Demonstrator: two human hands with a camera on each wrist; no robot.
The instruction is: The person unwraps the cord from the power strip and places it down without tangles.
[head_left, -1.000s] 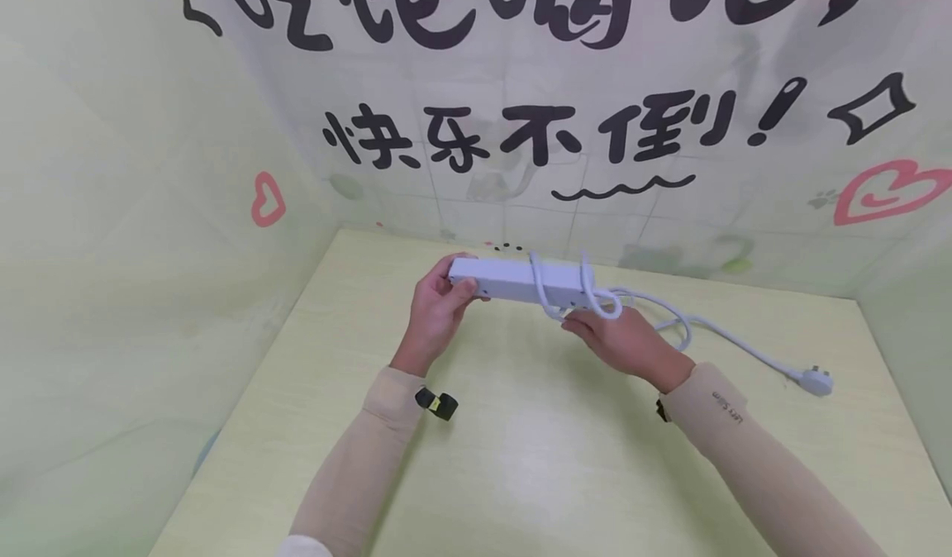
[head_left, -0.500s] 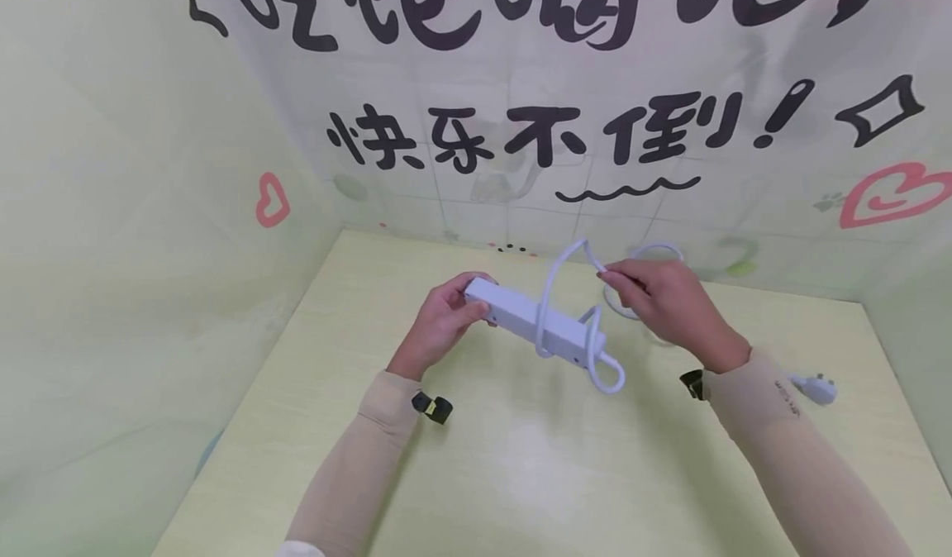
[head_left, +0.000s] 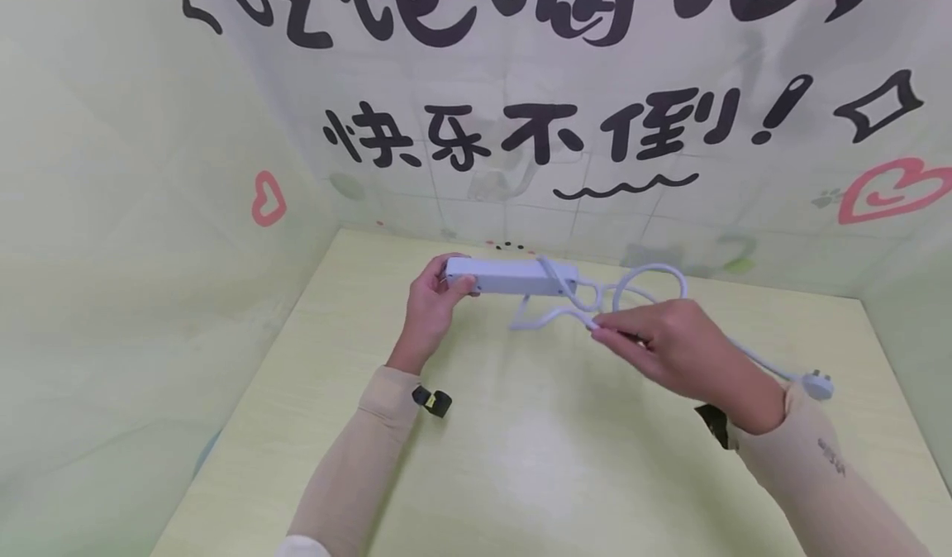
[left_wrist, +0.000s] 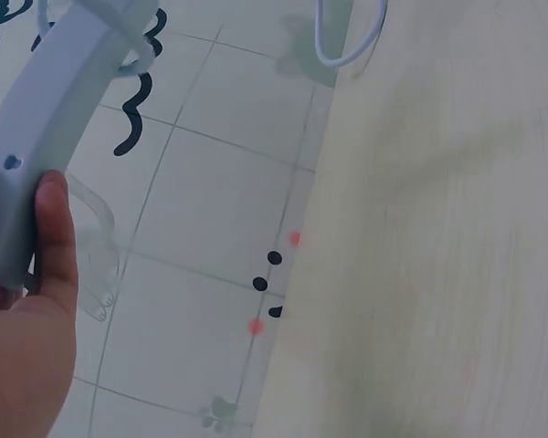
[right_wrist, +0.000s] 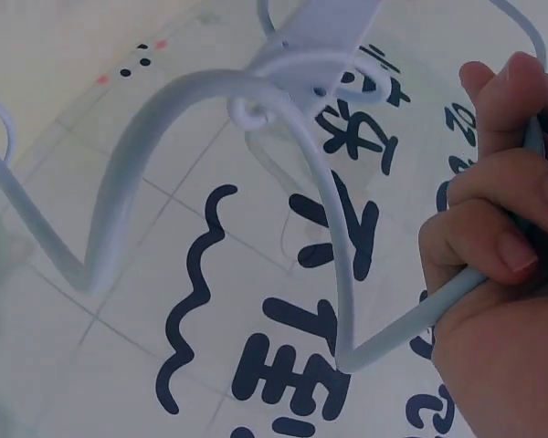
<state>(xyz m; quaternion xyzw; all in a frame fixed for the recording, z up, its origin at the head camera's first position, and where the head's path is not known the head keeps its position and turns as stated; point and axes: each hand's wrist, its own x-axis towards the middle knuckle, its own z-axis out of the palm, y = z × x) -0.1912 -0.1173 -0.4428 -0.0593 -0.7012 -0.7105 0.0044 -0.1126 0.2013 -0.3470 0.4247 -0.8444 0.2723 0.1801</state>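
A white power strip [head_left: 513, 277] is held above the table by my left hand [head_left: 434, 305], which grips its left end with the thumb on the near side. Its white cord [head_left: 554, 316] loops around the right part of the strip. My right hand [head_left: 673, 350] pinches the cord to the right of the strip and a little nearer. In the right wrist view, curled fingers [right_wrist: 493, 219] close round the cord, which bends in wide arcs toward the strip. The three-pin plug [head_left: 816, 383] rests on the table at the right.
The pale wood-look table [head_left: 506, 474] runs back to a printed wall cloth [head_left: 513, 202] with black lettering. Similar cloth [head_left: 149, 292] hangs along the left side. A loose coil of cord [head_left: 654, 266] arches behind my right hand.
My right hand rose with the cord, then came down toward me and to the right. A turn of cord has swung off the strip's top to below it. The strip dipped, then levelled.
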